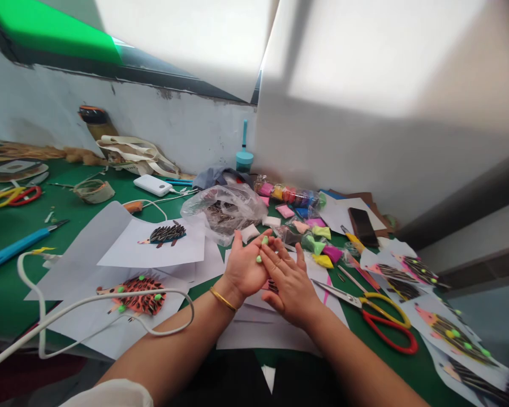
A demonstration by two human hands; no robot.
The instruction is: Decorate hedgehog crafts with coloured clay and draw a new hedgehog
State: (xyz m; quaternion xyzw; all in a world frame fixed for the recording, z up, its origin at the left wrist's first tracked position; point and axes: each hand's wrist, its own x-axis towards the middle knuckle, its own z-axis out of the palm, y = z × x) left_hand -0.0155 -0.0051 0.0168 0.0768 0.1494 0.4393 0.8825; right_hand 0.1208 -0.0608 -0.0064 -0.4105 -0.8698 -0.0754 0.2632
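Observation:
My left hand point(246, 265) is palm up above the paper and holds small light green clay pieces point(264, 240) on its palm and fingers. My right hand point(286, 277) lies across it with fingers outstretched and thumb apart, fingertips against the left fingers and a green piece. Under the hands, white paper point(263, 333) carries a partly hidden picture with dark seeds. To the left, a pink hedgehog picture point(138, 294) bears dark seeds and green clay dots. Behind it, another sheet shows a seed hedgehog point(167, 233). Bagged coloured clay point(316, 244) sits beyond my right hand.
Red-and-yellow scissors point(385, 319) lie open at right, near several finished-looking hedgehog pictures point(453, 336) and a phone point(362, 226). A white cable point(110, 294) loops over my left forearm. A bag of seeds point(224, 212), a power bank point(152, 185) and a blue-handled tool point(17, 249) are farther off.

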